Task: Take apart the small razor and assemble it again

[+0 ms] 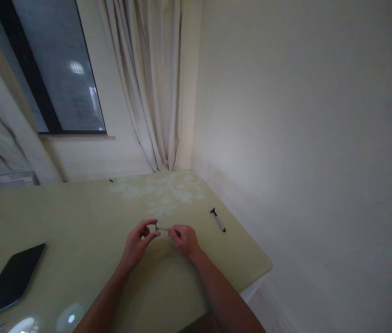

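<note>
My left hand pinches a small dark metal piece between thumb and fingertips, held just above the yellow-green table. My right hand is closed round a thin pale handle that meets that metal piece; together they look like a small razor, though it is too small to be sure. Both hands hover close together near the table's right part.
A razor with a black head and pale handle lies on the table near the right edge. A dark phone lies at the left front. Wall to the right, curtain and window behind.
</note>
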`<state>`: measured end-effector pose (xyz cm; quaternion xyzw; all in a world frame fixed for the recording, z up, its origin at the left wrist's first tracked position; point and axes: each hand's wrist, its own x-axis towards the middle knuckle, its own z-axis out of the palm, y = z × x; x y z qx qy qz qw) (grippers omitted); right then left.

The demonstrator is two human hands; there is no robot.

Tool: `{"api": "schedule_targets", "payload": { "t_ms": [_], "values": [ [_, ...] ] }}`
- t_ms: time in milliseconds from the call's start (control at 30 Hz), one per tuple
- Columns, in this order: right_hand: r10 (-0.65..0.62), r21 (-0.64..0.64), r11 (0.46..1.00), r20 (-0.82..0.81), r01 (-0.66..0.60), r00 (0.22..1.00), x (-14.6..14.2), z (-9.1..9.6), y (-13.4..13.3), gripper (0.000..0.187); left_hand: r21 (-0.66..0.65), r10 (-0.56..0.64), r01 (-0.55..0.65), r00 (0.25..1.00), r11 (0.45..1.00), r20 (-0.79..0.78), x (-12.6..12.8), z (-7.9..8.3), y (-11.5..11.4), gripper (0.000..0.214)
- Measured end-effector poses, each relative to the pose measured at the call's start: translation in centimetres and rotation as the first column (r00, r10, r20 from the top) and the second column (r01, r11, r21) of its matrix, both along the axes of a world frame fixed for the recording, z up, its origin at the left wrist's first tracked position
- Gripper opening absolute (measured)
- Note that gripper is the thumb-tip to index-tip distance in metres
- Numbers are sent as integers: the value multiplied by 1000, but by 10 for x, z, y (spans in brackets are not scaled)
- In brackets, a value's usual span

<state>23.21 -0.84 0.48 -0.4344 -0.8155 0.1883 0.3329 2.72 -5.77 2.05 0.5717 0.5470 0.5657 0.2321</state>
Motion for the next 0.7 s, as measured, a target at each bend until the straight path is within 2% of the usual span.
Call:
{"api": "schedule_targets", "payload": {
  "t_ms": [67,167,300,433,533,633,700],
  "values": [
    [-39,3,999,18,39,999,0,-2,0,53,-8,7,-7,1000,1000,2,0,-1,0,41],
    [-24,19,1000,68,23,997,-2,-3,-1,50,-26,12,-12,1000,1000,-1,-1,-2,0,43],
    [-124,-8,992,132,126,983,-3,0,-1,49,-44,19,-19,1000,999,-14,-1,-2,-1,43],
    [-49,12,999,187,47,981,-5,3,-2,45,-54,34,-36,999,998,-22,-1,-1,-2,44],
    [-92,19,996,211,90,973,-6,4,-2,46,-69,29,-30,999,997,-14,0,-3,-2,44],
    [-51,32,998,228,45,972,-6,4,-2,47,-74,18,-18,1000,997,-3,1,-5,-1,44],
    [-75,32,997,244,69,967,-6,5,-2,47,-70,6,-6,1000,998,0,2,-7,-1,45]
  ]
}}
